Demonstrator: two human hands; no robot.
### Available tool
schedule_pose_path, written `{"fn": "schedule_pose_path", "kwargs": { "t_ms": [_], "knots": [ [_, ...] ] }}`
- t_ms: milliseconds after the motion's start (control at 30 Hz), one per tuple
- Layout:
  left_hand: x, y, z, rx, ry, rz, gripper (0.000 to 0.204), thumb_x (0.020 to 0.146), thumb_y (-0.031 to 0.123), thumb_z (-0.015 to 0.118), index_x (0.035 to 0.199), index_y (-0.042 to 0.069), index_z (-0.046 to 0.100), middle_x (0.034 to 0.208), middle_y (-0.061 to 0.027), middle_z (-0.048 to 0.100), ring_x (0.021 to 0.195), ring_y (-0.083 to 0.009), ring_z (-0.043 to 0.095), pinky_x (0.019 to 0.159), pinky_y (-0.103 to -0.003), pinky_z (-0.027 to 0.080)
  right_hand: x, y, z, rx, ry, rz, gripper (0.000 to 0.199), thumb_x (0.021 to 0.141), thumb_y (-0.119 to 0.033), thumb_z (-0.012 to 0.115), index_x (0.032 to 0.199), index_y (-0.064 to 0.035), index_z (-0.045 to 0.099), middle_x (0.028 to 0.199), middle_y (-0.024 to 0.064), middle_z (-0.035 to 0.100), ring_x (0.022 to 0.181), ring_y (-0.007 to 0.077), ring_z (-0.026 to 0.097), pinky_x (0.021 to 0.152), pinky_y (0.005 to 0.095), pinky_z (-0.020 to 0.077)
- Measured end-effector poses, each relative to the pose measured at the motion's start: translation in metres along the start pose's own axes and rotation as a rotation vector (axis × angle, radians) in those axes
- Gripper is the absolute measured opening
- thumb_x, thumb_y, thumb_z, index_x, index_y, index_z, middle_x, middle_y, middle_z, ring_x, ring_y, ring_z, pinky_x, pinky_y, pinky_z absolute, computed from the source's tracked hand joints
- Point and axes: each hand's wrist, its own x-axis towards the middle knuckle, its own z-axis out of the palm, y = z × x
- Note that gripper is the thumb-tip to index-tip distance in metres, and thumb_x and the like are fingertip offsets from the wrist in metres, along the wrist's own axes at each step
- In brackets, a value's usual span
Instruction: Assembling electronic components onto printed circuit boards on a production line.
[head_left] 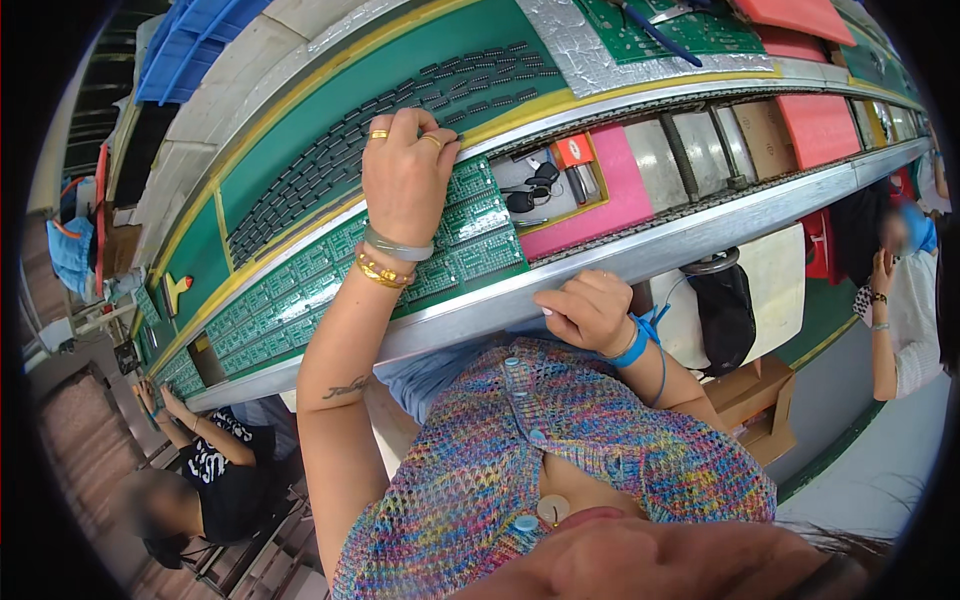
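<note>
Across the scene runs the conveyor (690, 208), its long metal rails sweeping from near left to far right. Beyond it lies a deep green mat (400, 50), edged in yellow tape. Between the rails, left of centre, sit the circuit boards (285, 305): glossy green, crowded with pale printed outlines and rows of tiny pads, the same pattern repeating block after block. Right beside them, a vivid pink sheet (630, 180) carries a shallow tray (605, 198) with keys inside.

Now the hands! The left hand (410, 165) reaches over the boards to the mat's near edge, fingers bent down and bunched by the parts; the tips are hidden, so I can't tell whether they're clamped on anything. The right hand (590, 308) hangs at the near rail, loosely curled, and whether thumb and finger meet I can't tell.

Smallest of all, the black chips (320, 165): slim, dark, pin-edged blocks on the mat, in tight slanting rows to the left, looser clusters to the far right.
</note>
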Motion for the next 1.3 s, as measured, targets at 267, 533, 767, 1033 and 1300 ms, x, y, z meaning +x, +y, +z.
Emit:
{"fn": "schedule_pose_path", "kwargs": {
  "t_ms": [267, 533, 767, 1033, 1300],
  "knots": [
    [0.000, -0.002, -0.003, 0.029, 0.006, 0.056, 0.012, 0.066, 0.007, 0.076, 0.077, 0.007, 0.071, 0.086, -0.0040, 0.059, 0.084, -0.0254, 0.054, 0.071, -0.036, 0.047, -0.003, 0.001, -0.001, -0.025, -0.039, -0.057, 0.024, 0.069, -0.016, 0.070, 0.093, -0.0157, 0.070, 0.064, -0.0035, 0.051, 0.054, 0.0133, 0.050, 0.047, 0.0279, 0.0366],
    [-0.012, 0.021, -0.015, -0.057, -0.042, 0.023, 0.018, 0.065, 0.003, 0.078, 0.081, 0.006, 0.071, 0.086, -0.0042, 0.059, 0.083, -0.0244, 0.052, 0.072, -0.037, 0.044, -0.001, 0.009, -0.006, -0.062, -0.041, -0.137, 0.019, 0.076, -0.020, 0.067, 0.095, -0.0158, 0.070, 0.062, -0.0052, 0.052, 0.054, 0.0124, 0.050, 0.048, 0.0266, 0.0353],
    [-0.016, 0.023, -0.007, -0.038, -0.071, 0.011, 0.017, 0.064, 0.003, 0.077, 0.079, 0.005, 0.070, 0.087, -0.0040, 0.059, 0.086, -0.0251, 0.052, 0.074, -0.036, 0.045, -0.003, 0.012, -0.005, -0.047, 0.005, -0.162, 0.036, 0.065, -0.021, 0.071, 0.101, -0.0150, 0.070, 0.065, -0.0066, 0.048, 0.054, 0.0094, 0.045, 0.046, 0.0234, 0.0329],
    [-0.017, 0.024, -0.008, -0.047, -0.077, 0.026, 0.016, 0.064, 0.003, 0.076, 0.079, 0.005, 0.070, 0.088, -0.0041, 0.058, 0.087, -0.0256, 0.052, 0.075, -0.036, 0.046, -0.006, 0.013, -0.003, -0.075, 0.023, -0.184, 0.035, 0.070, -0.026, 0.069, 0.103, -0.0145, 0.069, 0.066, -0.0067, 0.048, 0.055, 0.0088, 0.044, 0.047, 0.0230, 0.0323],
    [-0.015, 0.023, -0.009, -0.069, -0.092, 0.021, 0.015, 0.065, 0.002, 0.076, 0.078, 0.003, 0.069, 0.087, -0.0055, 0.057, 0.086, -0.0268, 0.052, 0.074, -0.037, 0.046, -0.007, 0.013, -0.002, -0.075, 0.017, -0.189, 0.035, 0.071, -0.026, 0.070, 0.103, -0.0142, 0.069, 0.066, -0.0066, 0.048, 0.055, 0.0090, 0.045, 0.047, 0.0233, 0.0320]
  ]
}}
